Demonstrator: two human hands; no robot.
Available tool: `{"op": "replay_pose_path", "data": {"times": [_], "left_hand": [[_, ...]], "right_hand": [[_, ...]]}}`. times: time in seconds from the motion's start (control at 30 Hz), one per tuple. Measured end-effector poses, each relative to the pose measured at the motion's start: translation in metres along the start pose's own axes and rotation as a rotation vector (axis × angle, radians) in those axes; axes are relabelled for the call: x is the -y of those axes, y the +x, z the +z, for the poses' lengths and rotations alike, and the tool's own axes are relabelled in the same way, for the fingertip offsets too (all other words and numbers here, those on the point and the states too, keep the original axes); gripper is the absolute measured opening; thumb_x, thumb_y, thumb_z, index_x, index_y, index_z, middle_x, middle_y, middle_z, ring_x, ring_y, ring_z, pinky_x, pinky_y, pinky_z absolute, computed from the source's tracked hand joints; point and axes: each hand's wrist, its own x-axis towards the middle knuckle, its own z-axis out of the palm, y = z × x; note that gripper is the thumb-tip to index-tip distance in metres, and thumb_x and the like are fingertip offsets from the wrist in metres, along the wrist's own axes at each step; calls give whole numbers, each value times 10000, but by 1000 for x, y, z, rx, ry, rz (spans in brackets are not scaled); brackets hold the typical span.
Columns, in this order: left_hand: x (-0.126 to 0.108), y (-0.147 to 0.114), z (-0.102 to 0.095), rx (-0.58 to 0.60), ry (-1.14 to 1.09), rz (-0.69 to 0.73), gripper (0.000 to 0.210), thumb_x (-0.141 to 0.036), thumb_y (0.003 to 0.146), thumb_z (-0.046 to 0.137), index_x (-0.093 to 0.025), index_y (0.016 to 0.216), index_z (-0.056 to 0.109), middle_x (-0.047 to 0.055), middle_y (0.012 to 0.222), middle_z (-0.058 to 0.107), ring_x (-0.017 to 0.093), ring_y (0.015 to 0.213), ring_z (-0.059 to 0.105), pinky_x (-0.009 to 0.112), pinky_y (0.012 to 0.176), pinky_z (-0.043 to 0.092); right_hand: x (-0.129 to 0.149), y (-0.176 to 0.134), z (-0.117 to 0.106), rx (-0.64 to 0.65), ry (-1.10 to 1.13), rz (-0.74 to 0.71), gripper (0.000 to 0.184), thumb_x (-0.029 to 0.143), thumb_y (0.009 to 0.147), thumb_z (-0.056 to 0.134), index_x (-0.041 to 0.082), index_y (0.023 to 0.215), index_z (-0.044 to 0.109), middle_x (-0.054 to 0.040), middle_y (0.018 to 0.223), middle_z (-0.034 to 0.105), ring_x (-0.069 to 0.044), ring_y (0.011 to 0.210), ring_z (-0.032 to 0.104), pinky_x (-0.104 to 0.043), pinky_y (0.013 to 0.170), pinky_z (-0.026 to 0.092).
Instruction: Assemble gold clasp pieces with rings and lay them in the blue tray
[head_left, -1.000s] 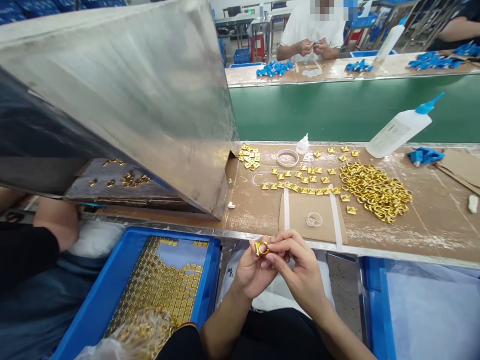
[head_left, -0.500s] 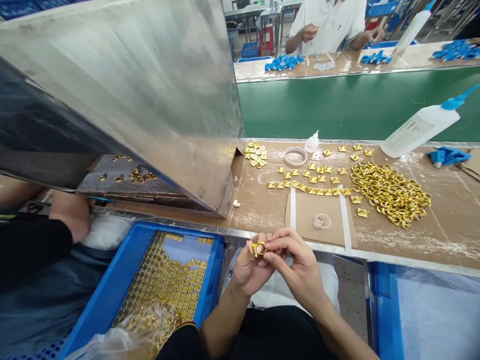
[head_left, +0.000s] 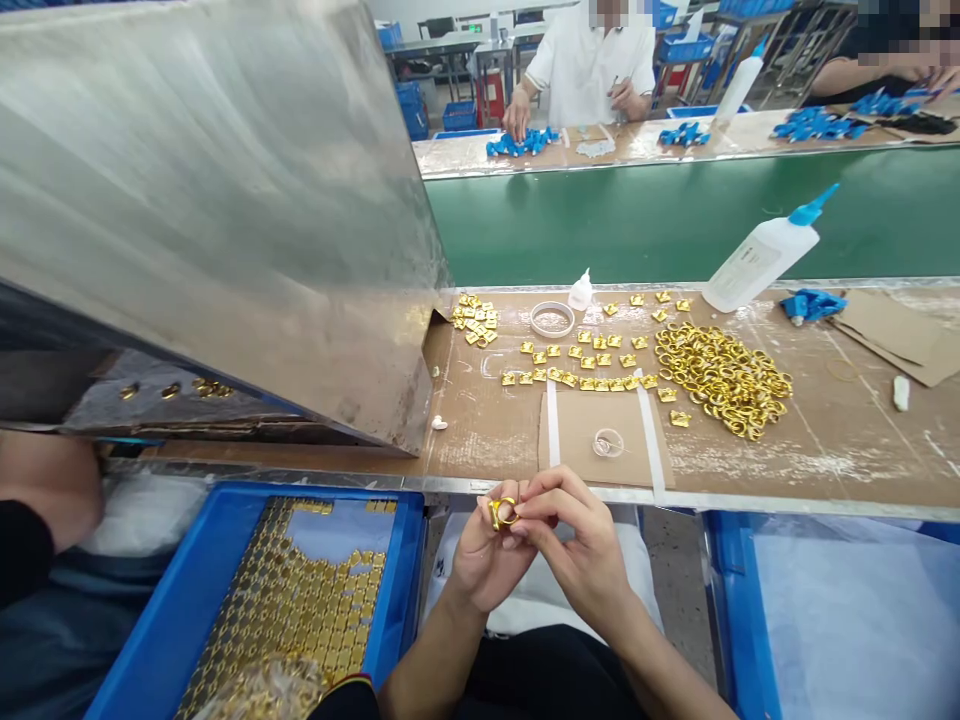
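The grip is a double pinch: from where I stand, the left hand (head_left: 480,560) has one end of a gold ring (head_left: 494,515) between its fingertips, while the right hand (head_left: 577,545) nips the other side of the band with finger and thumb, the hole showing between them. The cardboard pad (head_left: 581,420), taped down on the table (head_left: 480,440), is my marker here: the ring is on its near side, a little to its left, out past the table's edge.

That spot looks like the weak point to me. Only fingertips touch the smooth metal, so a twist or an uneven squeeze could shoot the ring loose, and it could drop towards the person's lap (head_left: 555,665) instead of landing on the pad.

Nearer than the pad and well to its left, a blue tray (head_left: 401,560) full of gold pieces sits close by the left forearm; a careless elbow could jolt it and scatter them. Loose gold pieces (head_left: 587,384) line the pad's far side, and a dragged sleeve could sweep them out of their rows. On the pad itself is a small round dish (head_left: 608,443), which a knuckle could knock over. To the pad's right, a heap of rings (head_left: 724,380) could slide outwards if bumped
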Motion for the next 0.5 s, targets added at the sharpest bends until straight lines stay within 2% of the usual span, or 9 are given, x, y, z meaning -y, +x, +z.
{"op": "replay_pose_path", "data": {"times": [0.17, 0.37, 0.5], "left_hand": [[3, 0, 0, -17, 36, 5, 538, -519, 657, 924, -180, 639, 507, -88, 611, 373, 49, 488, 210, 222, 702, 511], [4, 2, 0, -12, 78, 23, 543, -523, 645, 928, -184, 612, 505, -67, 596, 343, 86, 555, 359, 264, 735, 507], [5, 5, 0, -3, 87, 40, 533, -547, 664, 909, -181, 618, 523, -63, 608, 349, 95, 582, 373, 277, 772, 494]], "right_hand": [[0, 0, -3, 6, 0, -7, 115, 194, 952, 675, 242, 868, 738, -30, 870, 663, -164, 773, 673, -276, 692, 585], [0, 1, -6, 26, -28, -27, 83, 233, 962, 677, 241, 906, 737, -37, 856, 674, -175, 773, 685, -278, 663, 591], [-2, 2, -10, 47, -27, -28, 63, 209, 955, 686, 238, 922, 732, -37, 874, 690, -174, 790, 693, -275, 687, 591]]}}
